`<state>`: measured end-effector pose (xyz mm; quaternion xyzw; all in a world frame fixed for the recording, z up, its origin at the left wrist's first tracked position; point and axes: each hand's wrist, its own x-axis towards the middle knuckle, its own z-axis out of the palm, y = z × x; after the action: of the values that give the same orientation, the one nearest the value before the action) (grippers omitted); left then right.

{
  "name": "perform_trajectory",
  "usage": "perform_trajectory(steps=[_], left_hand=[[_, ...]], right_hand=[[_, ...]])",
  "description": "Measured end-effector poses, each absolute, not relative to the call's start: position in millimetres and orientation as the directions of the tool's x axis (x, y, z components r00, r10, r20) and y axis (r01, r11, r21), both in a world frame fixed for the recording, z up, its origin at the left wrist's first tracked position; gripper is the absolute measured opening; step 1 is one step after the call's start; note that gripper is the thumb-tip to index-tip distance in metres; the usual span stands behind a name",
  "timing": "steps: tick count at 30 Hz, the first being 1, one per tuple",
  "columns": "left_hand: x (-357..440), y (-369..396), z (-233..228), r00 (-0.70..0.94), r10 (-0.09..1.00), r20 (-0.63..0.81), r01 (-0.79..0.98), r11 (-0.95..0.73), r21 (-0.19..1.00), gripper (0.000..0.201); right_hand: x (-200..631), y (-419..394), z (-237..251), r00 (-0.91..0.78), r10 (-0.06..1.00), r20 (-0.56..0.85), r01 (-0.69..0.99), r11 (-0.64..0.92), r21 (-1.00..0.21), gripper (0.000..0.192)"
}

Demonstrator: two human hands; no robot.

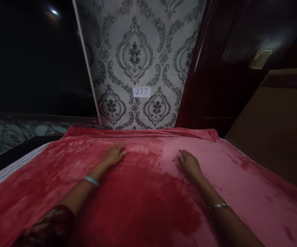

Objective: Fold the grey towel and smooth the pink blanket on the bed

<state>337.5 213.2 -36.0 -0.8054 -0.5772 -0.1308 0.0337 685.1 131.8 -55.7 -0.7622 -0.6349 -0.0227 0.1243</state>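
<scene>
A red plush blanket (143, 192) is spread out in front of me, its nap brushed into darker and paler patches. My left hand (115, 154) lies on its far left part, slightly blurred, with fingers stretched out and nothing held. On the pale pink patch to the right, my right hand (189, 163) rests palm down, fingers extended forward. Both hands touch the cloth, well apart from each other. A bracelet is on each wrist. Toward the wall the blanket's far edge (148, 133) shows a few folds.
Behind the blanket stands a patterned wall (135, 51) with a paper label (141, 91) reading 277. A large dark screen (35, 61) is at left, a dark red glossy panel (222, 51) at right. A brown board-like surface (279, 130) borders the right side. Striped cloth (17, 166) shows at left.
</scene>
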Motion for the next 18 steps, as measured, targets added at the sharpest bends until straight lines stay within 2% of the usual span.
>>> perform_trajectory(steps=[4, 6, 9, 12, 15, 18], left_hand=[[440, 217, -52, 0.641, 0.761, 0.098, 0.741, -0.647, 0.180, 0.060], [481, 219, -66, 0.680, 0.732, 0.047, 0.707, -0.671, 0.225, 0.065], [494, 233, -81, 0.673, 0.736, 0.070, 0.706, -0.668, 0.234, 0.070], [437, 257, -78, 0.560, 0.825, 0.069, 0.810, -0.563, 0.162, 0.071], [340, 274, -59, 0.269, 0.960, 0.078, 0.962, -0.272, 0.028, 0.062], [264, 275, -42, 0.026, 0.988, 0.153, 1.000, -0.025, -0.008, 0.062]], right_hand=[[668, 160, -71, 0.229, 0.963, 0.140, 0.970, -0.213, -0.118, 0.054], [665, 163, -86, 0.207, 0.970, 0.130, 0.977, -0.199, -0.074, 0.054], [669, 162, -100, 0.194, 0.972, 0.135, 0.981, -0.193, -0.025, 0.055], [674, 163, -104, 0.191, 0.975, 0.118, 0.982, -0.191, -0.010, 0.056], [679, 167, -110, 0.183, 0.975, 0.129, 0.983, -0.184, -0.002, 0.057], [683, 172, -120, 0.175, 0.972, 0.159, 0.984, -0.177, -0.004, 0.057]])
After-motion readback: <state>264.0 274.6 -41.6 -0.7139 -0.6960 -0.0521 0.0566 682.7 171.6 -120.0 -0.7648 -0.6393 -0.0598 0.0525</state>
